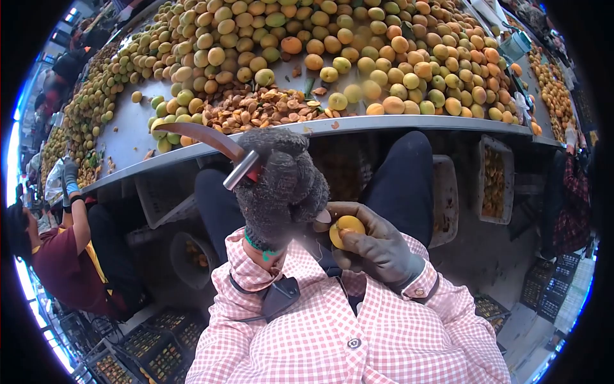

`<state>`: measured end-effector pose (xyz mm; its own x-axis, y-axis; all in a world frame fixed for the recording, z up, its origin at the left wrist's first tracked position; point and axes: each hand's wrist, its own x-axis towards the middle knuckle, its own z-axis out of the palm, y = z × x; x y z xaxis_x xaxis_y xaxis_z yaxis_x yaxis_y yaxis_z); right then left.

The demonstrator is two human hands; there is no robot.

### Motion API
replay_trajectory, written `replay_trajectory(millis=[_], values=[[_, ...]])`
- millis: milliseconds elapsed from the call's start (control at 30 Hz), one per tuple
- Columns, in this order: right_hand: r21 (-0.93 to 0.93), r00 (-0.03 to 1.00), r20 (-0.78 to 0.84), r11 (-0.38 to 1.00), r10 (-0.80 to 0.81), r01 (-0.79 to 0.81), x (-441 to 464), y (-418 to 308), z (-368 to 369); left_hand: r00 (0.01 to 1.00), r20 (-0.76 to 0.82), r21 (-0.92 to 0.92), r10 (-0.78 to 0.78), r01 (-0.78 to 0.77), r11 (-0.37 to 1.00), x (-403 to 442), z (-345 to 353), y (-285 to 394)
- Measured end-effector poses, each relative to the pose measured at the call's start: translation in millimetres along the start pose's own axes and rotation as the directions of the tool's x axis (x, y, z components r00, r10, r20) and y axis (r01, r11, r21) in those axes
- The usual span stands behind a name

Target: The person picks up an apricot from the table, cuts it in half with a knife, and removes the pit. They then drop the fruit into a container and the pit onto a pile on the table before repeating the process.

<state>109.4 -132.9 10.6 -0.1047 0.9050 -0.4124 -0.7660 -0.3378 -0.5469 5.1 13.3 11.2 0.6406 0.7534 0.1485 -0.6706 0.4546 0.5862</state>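
Observation:
My left hand [278, 189], in a dark knit glove with a green cuff edge, is closed around a curved knife [208, 137]. The knife's brownish blade points up and left, and a short metal tube sticks out beside the fist. In a grey coated glove, my right hand [377, 246] grips a yellow-orange apricot [347, 230] between thumb and fingers. Both hands are close together above my lap. A small pale tip [324, 216] shows between them; whether it is a fingertip or a piece of something, I cannot tell. Beyond the fists, a heap of apricot pits [262, 107] lies along the table edge.
Apricots [396, 48] cover much of the metal table [358, 124] ahead. Under it stand crates [495, 176] with fruit pieces and a bucket [192, 259]. A person in a maroon shirt [70, 256] sits at left; another in a plaid sleeve [569, 198] is at right.

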Motion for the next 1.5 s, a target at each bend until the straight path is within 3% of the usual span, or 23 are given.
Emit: replay_trajectory(millis=[133, 300, 500, 700, 933, 1067, 1133, 1300, 1367, 1400, 1467, 1500], values=[[-0.016, 0.999, -0.027, 0.999, -0.047, 0.047, 2.0, 1.9, 0.7, 0.994, -0.023, -0.041, -0.103, 0.102, 0.994, -5.1, -0.7, -10.6], [-0.043, 1.0, 0.018, 0.999, -0.008, 0.009, -2.0, -0.3, -0.3, 0.992, -0.025, -0.067, -0.121, 0.119, 0.991, -10.2, 1.9, -6.2], [-0.003, 0.992, 0.11, 0.998, -0.054, 0.055, -1.5, 11.5, -6.4, 0.997, 0.052, -0.062, 0.05, -0.047, 0.997, -3.3, 7.0, 4.1], [-0.016, 0.998, 0.028, 0.998, -0.056, 0.056, -12.7, 5.1, 5.7, 0.997, 0.031, -0.094, -0.074, 0.077, 0.993, -12.3, 7.1, -1.8], [0.068, 0.998, 0.053, 0.998, -0.02, 0.017, -12.1, 4.1, 2.1, 0.997, 0.012, -0.02, -0.073, 0.073, 0.997, -19.3, 13.7, -8.4], [0.028, 0.999, 0.036, 0.999, -0.036, 0.035, -13.6, 7.1, 6.2, 0.998, 0.017, 0.028, -0.057, 0.057, 0.998, -19.3, 14.7, -6.7], [-0.119, 0.98, 0.031, 0.973, -0.197, 0.199, -13.2, 13.8, 6.6, 0.999, 0.013, 0.086, -0.034, 0.032, 0.996, -20.3, 22.6, -2.4], [-0.135, 0.976, 0.026, 0.967, -0.215, 0.216, -14.8, 11.2, 5.6, 0.998, 0.066, 0.15, 0.022, -0.031, 0.988, -20.1, 25.5, 0.7], [-0.137, 0.979, 0.021, 0.969, -0.203, 0.204, -15.0, 12.7, 4.8, 0.996, 0.078, -0.16, -0.042, 0.055, 0.986, -18.2, 26.3, 0.7], [-0.089, 0.98, 0.023, 0.976, -0.196, 0.198, -13.7, 14.7, 4.8, 0.996, 0.079, -0.161, -0.043, 0.056, 0.985, -18.8, 26.3, -0.3], [-0.043, 0.982, 0.026, 0.981, -0.188, 0.189, -13.8, 13.4, 4.7, 0.993, 0.084, -0.063, -0.084, 0.089, 0.994, -20.5, 26.5, -2.9], [-0.046, 0.986, 0.047, 0.985, -0.162, 0.164, -15.7, 10.7, 4.3, 0.999, -0.039, 0.125, 0.004, 0.001, 0.992, -24.6, 34.3, -5.0]])
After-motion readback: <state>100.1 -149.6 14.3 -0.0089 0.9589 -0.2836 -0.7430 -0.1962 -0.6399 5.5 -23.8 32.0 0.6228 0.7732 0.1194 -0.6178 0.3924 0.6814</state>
